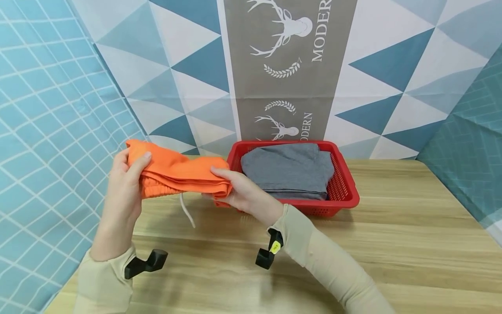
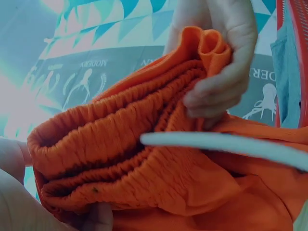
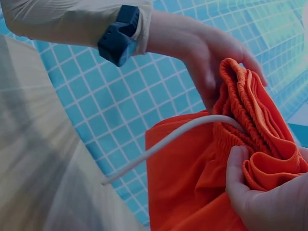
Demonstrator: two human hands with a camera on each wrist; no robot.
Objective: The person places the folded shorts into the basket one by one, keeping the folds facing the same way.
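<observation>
Folded orange drawstring shorts (image 1: 180,170) are held up above the table between both hands. My left hand (image 1: 125,187) grips their left end, thumb on top and fingers underneath. At the right end my right hand (image 1: 245,192) pinches the folded layers, its thumb lying over the upper face. The gathered elastic waistband (image 2: 106,130) shows in several layers in the left wrist view. From it hangs a white drawstring (image 3: 168,137), its free end dangling below the cloth.
A red plastic basket (image 1: 347,192) stands at the back of the wooden table (image 1: 412,231), just right of the shorts. Folded grey cloth (image 1: 288,168) lies inside it. Blue checked covering (image 1: 47,131) rises on the left, and a patterned backdrop (image 1: 196,56) hangs behind.
</observation>
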